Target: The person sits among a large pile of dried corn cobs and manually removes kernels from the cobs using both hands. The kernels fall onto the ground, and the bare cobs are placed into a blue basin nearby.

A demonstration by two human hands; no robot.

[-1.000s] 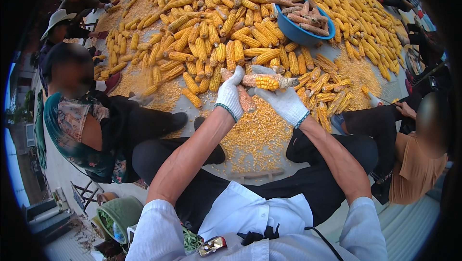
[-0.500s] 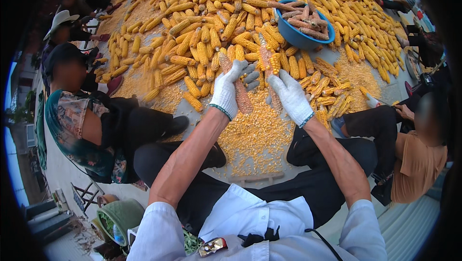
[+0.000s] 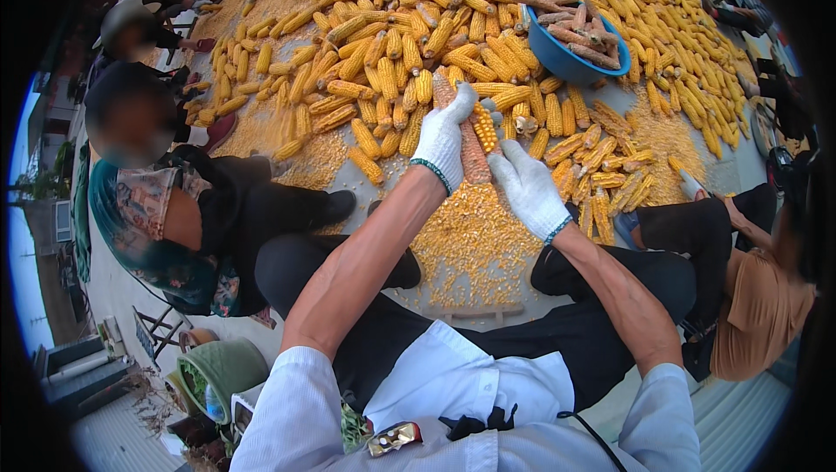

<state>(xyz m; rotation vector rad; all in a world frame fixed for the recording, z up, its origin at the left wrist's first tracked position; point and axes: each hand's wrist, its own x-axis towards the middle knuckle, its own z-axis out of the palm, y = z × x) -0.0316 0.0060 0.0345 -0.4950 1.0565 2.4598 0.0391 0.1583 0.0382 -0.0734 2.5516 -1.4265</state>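
A blue basin (image 3: 570, 63) far right holds bare cobs (image 3: 585, 35); a green pot (image 3: 233, 372) stands near left. The left hand (image 3: 441, 139) grips a stripped cob (image 3: 473, 158), the right hand (image 3: 526, 186) a part-shelled ear (image 3: 484, 129).

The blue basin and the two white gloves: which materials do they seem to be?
Blue basin: probably plastic; smooth, slightly glossy wall, though painted metal is possible. Left glove and right glove: likely knitted fabric, perhaps cotton; matte, soft-looking surface, green-edged cuffs.
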